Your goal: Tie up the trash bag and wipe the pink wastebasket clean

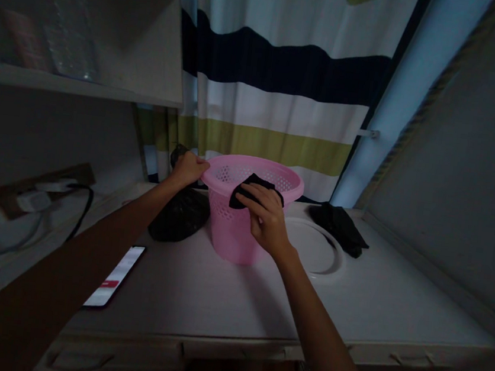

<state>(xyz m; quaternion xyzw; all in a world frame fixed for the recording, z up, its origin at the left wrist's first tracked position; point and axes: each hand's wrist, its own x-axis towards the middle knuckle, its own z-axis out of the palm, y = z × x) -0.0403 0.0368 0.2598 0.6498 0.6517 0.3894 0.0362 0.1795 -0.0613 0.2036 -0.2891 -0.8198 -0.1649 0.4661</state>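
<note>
Pink plastic makes up the basket [234, 240], which stands upright on the white desk [203, 299]. The left hand [190, 170] has its fingers closed on the rim, maybe so it won't slip. The right hand [268, 216] has bent fingers closed on a black cloth [253, 179] at the near rim, perhaps to press it there. Black bags lie left [180, 216] and right [340, 227]. A phone [117, 278] is near. A stripy curtain [277, 114] hangs behind in the dim room.

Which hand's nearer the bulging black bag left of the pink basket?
Left. The left hand grips the pink basket at its left rim, close by the black bag; the right hand is farther, holding a black cloth at the front rim.
</note>
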